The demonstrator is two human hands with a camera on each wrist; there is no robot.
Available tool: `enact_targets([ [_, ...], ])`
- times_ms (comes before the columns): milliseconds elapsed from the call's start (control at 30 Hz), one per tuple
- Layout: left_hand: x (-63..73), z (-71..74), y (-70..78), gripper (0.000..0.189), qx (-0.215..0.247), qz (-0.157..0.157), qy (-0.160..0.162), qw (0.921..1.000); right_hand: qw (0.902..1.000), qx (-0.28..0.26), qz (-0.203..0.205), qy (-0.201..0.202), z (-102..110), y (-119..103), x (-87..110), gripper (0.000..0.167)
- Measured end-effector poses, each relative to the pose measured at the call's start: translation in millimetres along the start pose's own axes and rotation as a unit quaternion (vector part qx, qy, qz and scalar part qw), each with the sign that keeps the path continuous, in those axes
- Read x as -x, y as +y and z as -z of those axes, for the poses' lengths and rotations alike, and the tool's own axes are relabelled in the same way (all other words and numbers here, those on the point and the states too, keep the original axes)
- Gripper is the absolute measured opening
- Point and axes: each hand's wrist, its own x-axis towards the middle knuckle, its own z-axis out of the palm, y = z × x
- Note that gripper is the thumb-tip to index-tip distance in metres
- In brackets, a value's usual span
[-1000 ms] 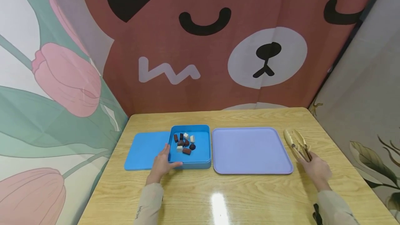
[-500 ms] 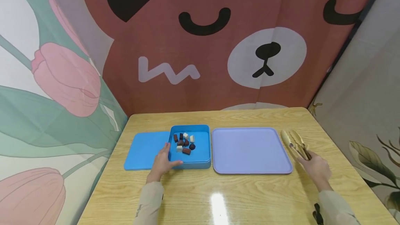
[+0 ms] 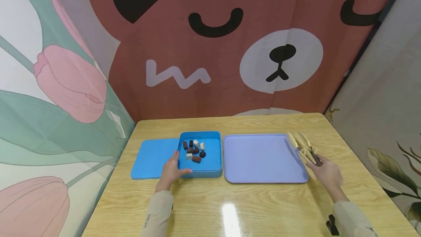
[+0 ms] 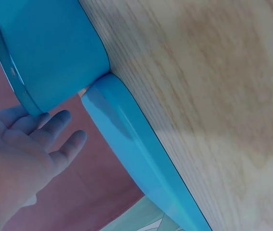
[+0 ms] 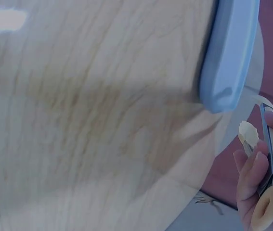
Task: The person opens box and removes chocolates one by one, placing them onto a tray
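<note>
Work looks barely begun, with the chocolates (image 3: 190, 150) in the blue box (image 3: 207, 174), whose 7 o'clock corner the left hand (image 3: 170, 173) touches with spread fingers, while the right hand (image 3: 326, 173) grips tongs (image 3: 303, 140) near the lavender tray (image 3: 263, 160) at its 2 o'clock corner, no piece yet between their tips.

Under the left hand (image 3: 171, 170) and right hand (image 3: 327, 173) is a pale wood-grain table (image 3: 273, 207) with rounded far corners. A white glare (image 3: 231, 219) shines on it between the hands, closer to the viewer. Beyond them hangs a reddish-brown cloth (image 3: 223, 100) printed with a closed-eyed bear face (image 3: 256, 50). Pink-tulip fabric (image 3: 70, 83) hangs left of the left hand; grey leaf-print fabric (image 3: 371, 94) right of the right.
</note>
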Motion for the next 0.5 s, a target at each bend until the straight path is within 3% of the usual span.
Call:
enact_targets([
  [500, -0.9, 1.3, 3.7, 0.097, -0.014, 0.022, -0.008, 0.9996, 0.9989, -0.007, 0.046, 0.009, 6.0, -28.5, 7.0, 0.070],
])
